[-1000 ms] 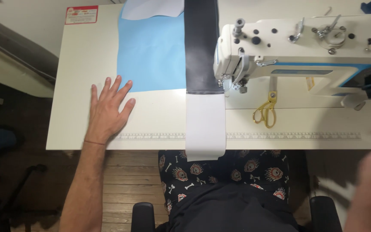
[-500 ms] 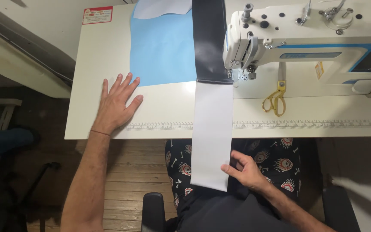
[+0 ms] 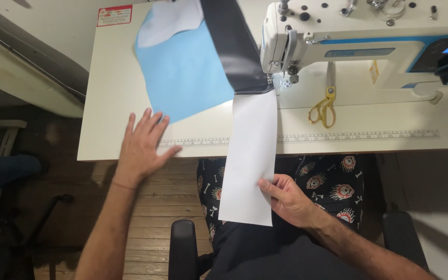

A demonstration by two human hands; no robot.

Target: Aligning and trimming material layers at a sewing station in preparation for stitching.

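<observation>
Running along the far left is a dark wall ledge, with a wooden plank floor below it and the cream bench starting just to the right. A red-and-white label sits at the bench's back left corner. The left hand lies flat and fully spread on the bench's front edge near its left corner, fingers apart, holding nothing; its fingertips come just beside the lower corner of a light blue fabric piece lying toward the back. A printed ruler strip runs along the front edge. Right of the blue piece, a dark fabric strip runs from the back edge to the needle of the white sewing machine, where it joins a white fabric strip that hangs over the front edge onto the lap. The right hand pinches the white strip's right edge near its lower end, thumb on top, fingers curled closed beneath. Yellow-handled scissors lie on the bench below the machine's arm. A black chair armrest shows at the bottom.
</observation>
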